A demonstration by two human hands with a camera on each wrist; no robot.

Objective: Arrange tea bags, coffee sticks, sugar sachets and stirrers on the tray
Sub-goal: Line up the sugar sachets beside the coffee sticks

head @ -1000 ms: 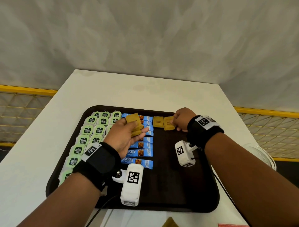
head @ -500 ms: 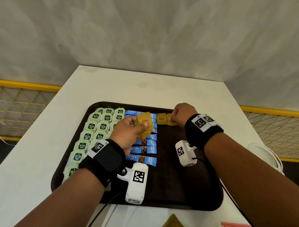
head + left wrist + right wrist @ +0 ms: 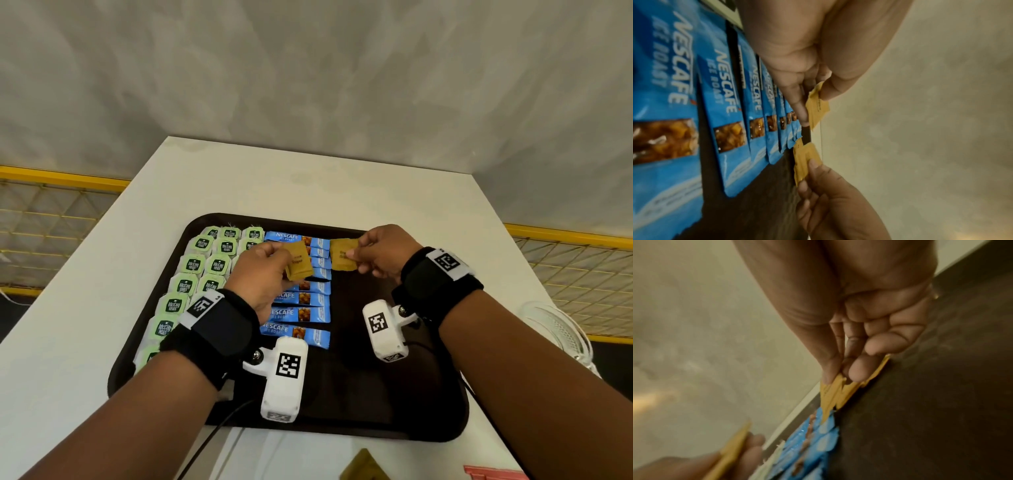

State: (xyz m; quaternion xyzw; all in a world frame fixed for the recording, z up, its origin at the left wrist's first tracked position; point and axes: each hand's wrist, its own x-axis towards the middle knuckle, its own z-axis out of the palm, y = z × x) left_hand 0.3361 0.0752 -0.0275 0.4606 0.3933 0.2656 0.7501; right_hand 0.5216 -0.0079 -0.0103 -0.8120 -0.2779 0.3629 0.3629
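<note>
Right hand: the right hand (image 3: 383, 255) pinched a brown sugar sachet (image 3: 343, 255) by its right edge, thumb on top, at the far end of the tray, just right of the coffee sticks. The right-wrist view showed what looked like two sachet edges fanned under the fingertips (image 3: 856, 369), so I judged it might be gripping more than one.
Left hand: the left hand (image 3: 263, 274) held a small stack of brown sugar sachets (image 3: 298, 260), thumb curled over it, raised above the coffee column.
Coffee sticks: the blue Nescafe coffee sticks (image 3: 298, 313) lay in a neat overlapping column down the tray's middle, directly below that stack.
Tea bags: the green McCoy tea bags (image 3: 202, 267) filled the left side in rows.
Tray: the dark tray (image 3: 394, 394) was bare on its right and near parts; no stirrers could be seen.
Risk, right: if two sachets were stuck together, setting them down would likely leave one skewed or overlapping.
Risk, left: a loose grip could drop sachets onto the coffee sticks and knock the column crooked.
</note>
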